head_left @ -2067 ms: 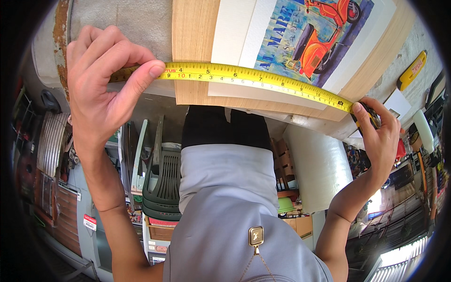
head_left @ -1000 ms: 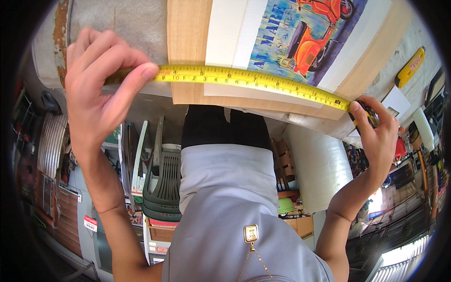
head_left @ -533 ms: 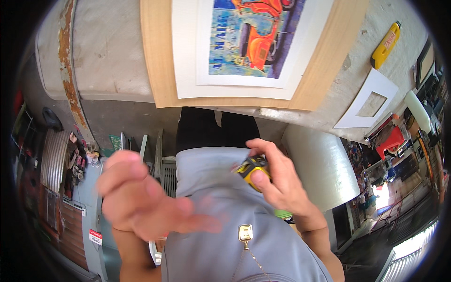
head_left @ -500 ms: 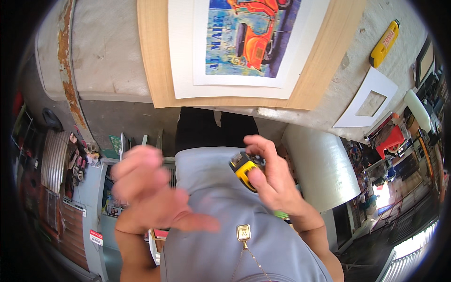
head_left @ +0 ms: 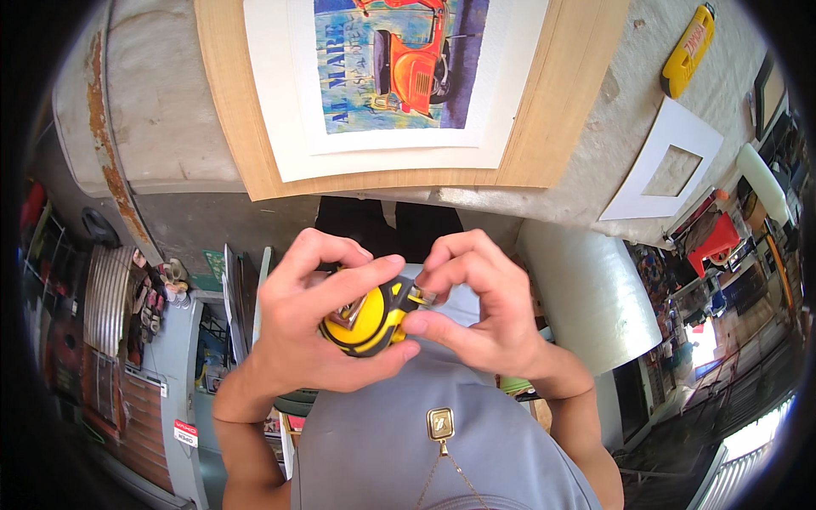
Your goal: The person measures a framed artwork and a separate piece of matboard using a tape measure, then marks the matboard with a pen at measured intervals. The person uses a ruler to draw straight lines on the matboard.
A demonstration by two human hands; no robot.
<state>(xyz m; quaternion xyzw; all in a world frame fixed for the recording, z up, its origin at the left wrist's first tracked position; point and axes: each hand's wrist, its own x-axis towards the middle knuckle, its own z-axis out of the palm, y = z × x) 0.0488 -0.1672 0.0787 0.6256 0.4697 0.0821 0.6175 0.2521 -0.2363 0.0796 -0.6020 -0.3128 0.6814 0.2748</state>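
In front of my body, my left hand [head_left: 319, 314] is wrapped round a yellow and black tape measure [head_left: 371, 321], with a metal clip on its side. My right hand [head_left: 476, 310] pinches at the metal end of the tape, where it comes out of the case. Whether any length of blade is drawn out is hard to see behind the fingers. Beyond my hands lies a scooter print [head_left: 399, 72] on white sheets [head_left: 285, 136], laid over a light wooden board [head_left: 225, 85] on the worktable.
A yellow utility knife [head_left: 687, 53] and a white mat with a cut-out window [head_left: 642, 191] lie at the table's right. A big silvery roll [head_left: 595, 297] stands below the table edge at the right. A rusty metal strip [head_left: 99, 110] crosses the table's left side.
The tape measure has passed from my right hand into my left. My left hand has come in from the left, and my right hand now holds the tape's end.
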